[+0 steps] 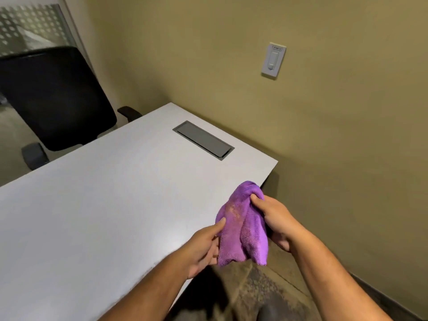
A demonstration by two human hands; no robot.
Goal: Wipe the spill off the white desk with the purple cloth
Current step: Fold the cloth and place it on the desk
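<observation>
Both hands (240, 230) gripping purple cloth (243, 225)

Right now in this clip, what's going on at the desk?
A person holds a crumpled purple microfibre cloth in both bare hands, the left hand pinching its near edge and the right hand gripping its top. The cloth is lifted near the right edge of the white desk, not pressed flat on it, and has a faint orange-brown stain. No spill shows on the desktop in this view. A grey rectangular cable hatch sits in the desk, and a black office chair stands at the far side.
</observation>
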